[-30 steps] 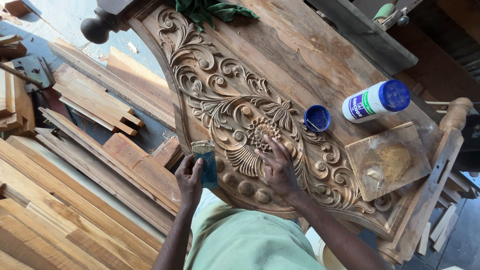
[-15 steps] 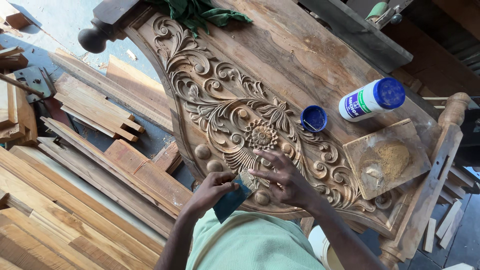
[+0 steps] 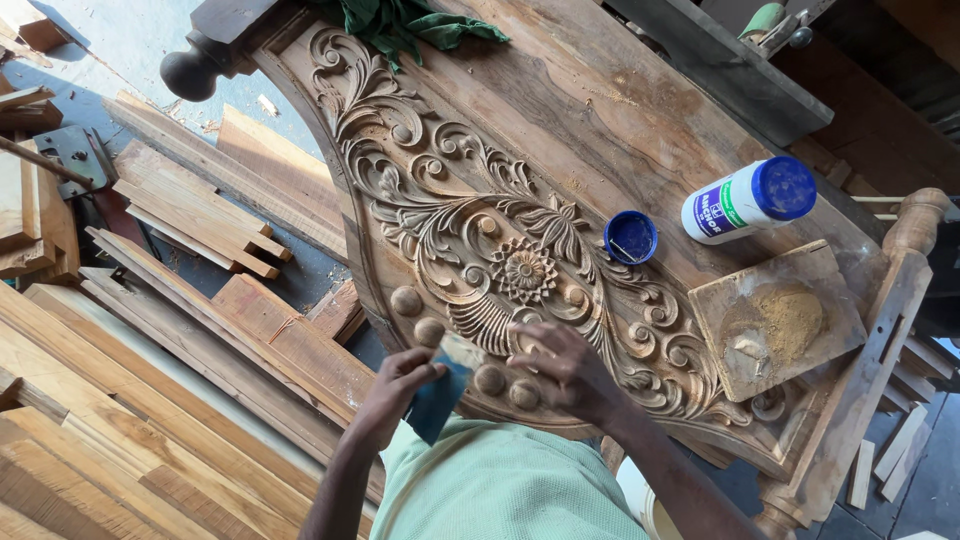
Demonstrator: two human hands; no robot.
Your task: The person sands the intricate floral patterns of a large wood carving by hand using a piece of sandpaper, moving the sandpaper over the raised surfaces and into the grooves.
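Both hands work at the near edge of a large carved wooden panel [image 3: 560, 130]. Left hand [image 3: 398, 385] has its fingers closed on a dark blue-green folded sheet [image 3: 440, 395], likely sandpaper, held just at the rim of the carving beside a row of round wooden knobs [image 3: 430, 330]. Right hand [image 3: 560, 365] lies on the carving with its fingers spread and bent, fingertips pressing on the relief just below the central flower rosette [image 3: 523, 270]; it holds nothing that shows.

Scrollwork and leaves run up the panel from the hands toward a dark ball finial [image 3: 188, 75] at the far corner. On the flat part of the panel, a small blue cap [image 3: 630, 237] lies open side up, and near it a white bottle with a blue lid [image 3: 750, 200] lies on its side. Just beside them sits a small wooden board [image 3: 775, 320] bearing a heap of fine sawdust. A green cloth [image 3: 410, 25] is bunched at the panel's far end. Loose planks [image 3: 150, 400] are stacked on the floor to the left.
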